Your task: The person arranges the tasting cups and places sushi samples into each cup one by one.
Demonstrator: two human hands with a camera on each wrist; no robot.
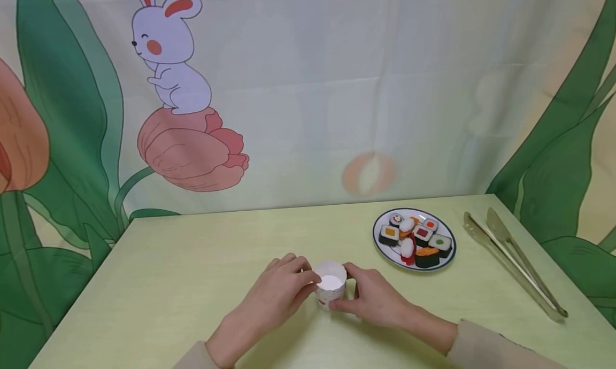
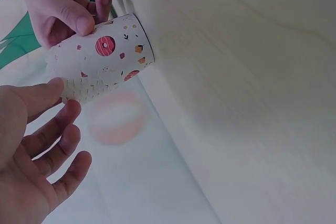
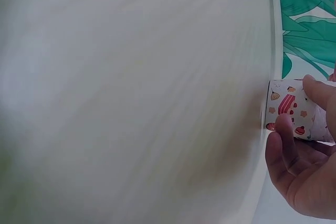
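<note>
A white paper baking cup (image 1: 331, 294) stands upright on the table, its mouth facing up and its inside white. Printed donuts, cakes and small sweets cover the cup's wall (image 2: 115, 51) in the left wrist view. My left hand (image 1: 281, 289) pinches the cup's scalloped rim between thumb and forefinger, the other fingers loosely bent. From the opposite side, my right hand (image 1: 375, 297) grips the cup, thumb at the near side and fingers around the far side. In the right wrist view, thumb and fingers bracket the cup (image 3: 296, 103) near its base.
Behind and right of the cup, a blue-rimmed white plate (image 1: 380, 250) carries several toy sushi pieces (image 1: 423, 235). Metal tongs (image 1: 522, 273) lie at the table's right side. A printed cloth (image 1: 298, 91) with a rabbit and flowers hangs behind the pale table (image 1: 168, 283).
</note>
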